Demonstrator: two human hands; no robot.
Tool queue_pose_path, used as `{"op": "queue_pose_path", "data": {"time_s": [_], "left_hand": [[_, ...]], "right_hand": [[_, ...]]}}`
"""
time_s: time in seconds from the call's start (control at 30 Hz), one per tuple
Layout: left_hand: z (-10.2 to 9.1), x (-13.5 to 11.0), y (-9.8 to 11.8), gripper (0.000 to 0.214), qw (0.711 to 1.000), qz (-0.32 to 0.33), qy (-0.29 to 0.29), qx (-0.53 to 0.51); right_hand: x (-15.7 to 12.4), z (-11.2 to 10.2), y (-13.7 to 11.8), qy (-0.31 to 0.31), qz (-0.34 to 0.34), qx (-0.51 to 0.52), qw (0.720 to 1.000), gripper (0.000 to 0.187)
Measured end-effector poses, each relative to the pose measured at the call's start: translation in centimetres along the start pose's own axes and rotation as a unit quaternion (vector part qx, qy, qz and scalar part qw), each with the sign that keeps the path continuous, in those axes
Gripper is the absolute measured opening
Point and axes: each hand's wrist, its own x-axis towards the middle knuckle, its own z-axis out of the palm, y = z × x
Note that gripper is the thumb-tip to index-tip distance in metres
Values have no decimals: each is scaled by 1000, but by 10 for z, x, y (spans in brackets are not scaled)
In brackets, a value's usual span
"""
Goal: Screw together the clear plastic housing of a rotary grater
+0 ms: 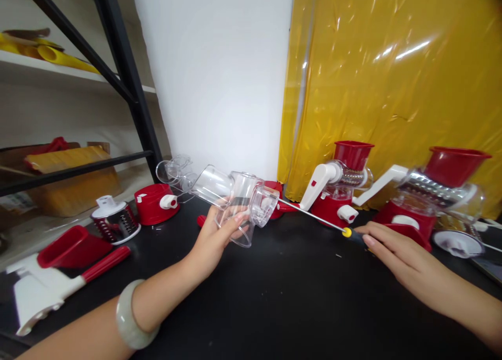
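Note:
My left hand (pixel 214 239) is closed around a clear plastic grater housing (pixel 245 203), holding it up above the black table (pixel 274 297). My right hand (pixel 392 250) lies on the table with its fingers resting on the handle of a screwdriver (pixel 314 217). The screwdriver has a yellow collar, and its metal shaft points left toward the clear housing. Another clear housing (pixel 188 179) lies behind the one I hold.
Two assembled red and white rotary graters (pixel 341 184) (pixel 431 198) stand at the back right before a yellow plastic sheet. A red base (pixel 155 203), a metal drum blade (pixel 115 220) and a red and white hopper with pusher (pixel 58 268) lie at the left. A black shelf frame (pixel 129 88) rises behind.

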Motion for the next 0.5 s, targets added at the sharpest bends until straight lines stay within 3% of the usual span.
{"op": "queue_pose_path", "data": {"time_s": [0.07, 0.3, 0.5], "left_hand": [[-1, 1, 0, 62, 1000, 2, 3, -1], [-2, 1, -1, 56, 1000, -4, -10, -4], [-2, 1, -2, 58, 1000, -2, -5, -4]], "right_hand": [[3, 1, 0, -7, -26, 0, 1000, 28], [6, 7, 0, 59, -40, 9, 997, 27], [2, 6, 2, -70, 47, 90, 992, 39]]}}
